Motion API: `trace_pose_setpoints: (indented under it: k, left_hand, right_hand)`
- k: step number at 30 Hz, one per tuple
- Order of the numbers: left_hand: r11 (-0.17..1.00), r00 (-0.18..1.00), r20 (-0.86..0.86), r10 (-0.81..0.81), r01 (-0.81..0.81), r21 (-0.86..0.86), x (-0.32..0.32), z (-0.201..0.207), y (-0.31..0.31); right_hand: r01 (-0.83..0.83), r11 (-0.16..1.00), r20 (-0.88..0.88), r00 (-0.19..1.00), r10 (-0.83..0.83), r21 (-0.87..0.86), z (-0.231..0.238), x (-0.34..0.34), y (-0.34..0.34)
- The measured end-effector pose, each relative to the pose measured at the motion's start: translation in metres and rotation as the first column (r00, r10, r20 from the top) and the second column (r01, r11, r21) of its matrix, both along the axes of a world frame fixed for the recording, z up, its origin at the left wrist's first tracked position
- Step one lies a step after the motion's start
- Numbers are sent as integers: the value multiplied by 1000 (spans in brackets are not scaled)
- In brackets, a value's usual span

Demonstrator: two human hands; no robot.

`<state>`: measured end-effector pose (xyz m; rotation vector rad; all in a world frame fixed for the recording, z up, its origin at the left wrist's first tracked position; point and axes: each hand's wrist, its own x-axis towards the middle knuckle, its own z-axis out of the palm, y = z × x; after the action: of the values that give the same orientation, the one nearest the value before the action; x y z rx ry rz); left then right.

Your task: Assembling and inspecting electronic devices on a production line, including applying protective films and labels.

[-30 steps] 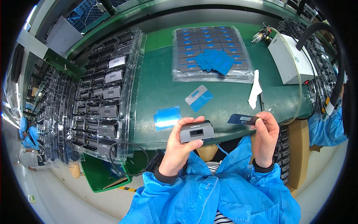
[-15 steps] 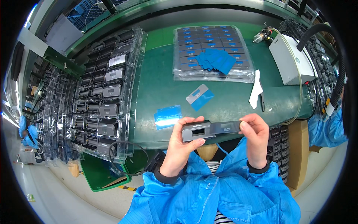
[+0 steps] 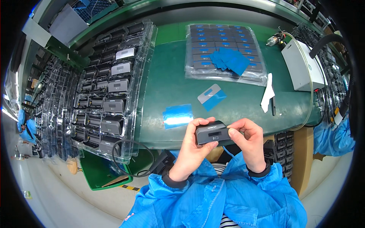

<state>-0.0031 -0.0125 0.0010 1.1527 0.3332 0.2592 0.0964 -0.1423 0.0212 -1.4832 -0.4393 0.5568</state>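
Observation:
My left hand (image 3: 192,150) is closed around a small grey electronic device housing (image 3: 210,125), fingers along its far side and thumb at its near edge. A thin dark faceplate (image 3: 222,136) with a small window and an icon lies over the front of the housing. My right hand (image 3: 247,141) pinches the faceplate's right end between thumb and forefinger. Whether the plate lies flat all along cannot be seen. Beyond my hands, a blue film sheet (image 3: 177,116) lies on the green mat, with a part-grey, part-blue film piece (image 3: 211,97) to its right.
At left, clear plastic trays (image 3: 146,76) hold rows of grey housings. A plastic-wrapped stack of dark faceplates (image 3: 205,40) lies at the back under blue film pieces (image 3: 232,60). On the right are a white cloth (image 3: 268,95), a dark pen-like tool (image 3: 273,106) and a white box (image 3: 300,64). A green bin (image 3: 95,176) stands below.
The faceplate, earlier sticking out to the right of the housing, now lies over its front. My right hand has moved left, close to my left. The view has shifted slightly.

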Motion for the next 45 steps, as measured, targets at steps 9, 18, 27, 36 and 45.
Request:
trace_pose_setpoints:
  k: [9,18,27,36,45]
  left_hand:
    - [997,1000,6,11,-11,-81,-4,-2,9]
    - [997,997,2,-75,75,29,36,10,-16]
    - [657,654,224,-723,751,-71,192,24,-223]
    - [621,666,100,-740,732,-282,215,14,-257]
    - [589,628,226,-744,777,-220,217,14,-274]
  right_hand:
    - [165,964,-36,986,-161,207,5,24,-13]
    - [-58,972,314,949,-16,226,36,-6,-37]
    - [-128,846,527,826,-198,518,51,-15,-92]
    - [122,817,392,831,-394,563,35,-3,-147]
    - [111,823,363,859,-362,558,37,3,-145]
